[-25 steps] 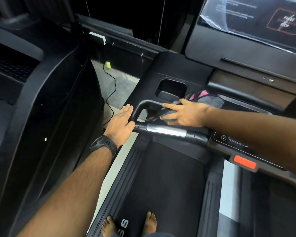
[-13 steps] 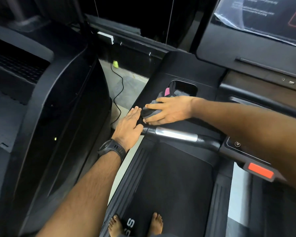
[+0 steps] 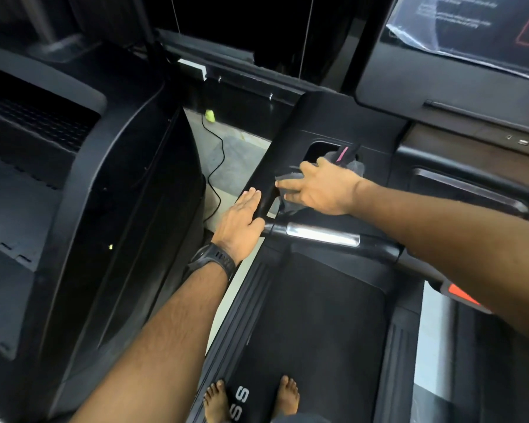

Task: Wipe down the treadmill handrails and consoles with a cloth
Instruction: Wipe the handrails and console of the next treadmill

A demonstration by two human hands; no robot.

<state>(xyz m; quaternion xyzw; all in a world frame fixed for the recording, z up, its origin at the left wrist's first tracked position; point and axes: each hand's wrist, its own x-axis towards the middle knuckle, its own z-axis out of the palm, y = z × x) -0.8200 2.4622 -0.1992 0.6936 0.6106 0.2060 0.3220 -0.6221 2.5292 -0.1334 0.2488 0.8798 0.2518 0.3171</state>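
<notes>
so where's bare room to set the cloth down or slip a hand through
Bare: the console panel between cup holder and screen, and the belt between handrail and feet. Crowded: the handrail's left corner: left grip, right grip, cloth.

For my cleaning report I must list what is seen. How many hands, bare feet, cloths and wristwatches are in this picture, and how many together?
Hands: 2, the left hand and the right hand
Bare feet: 2, the left foot and the right foot
Cloth: 1
Wristwatch: 1
Total: 6
</notes>
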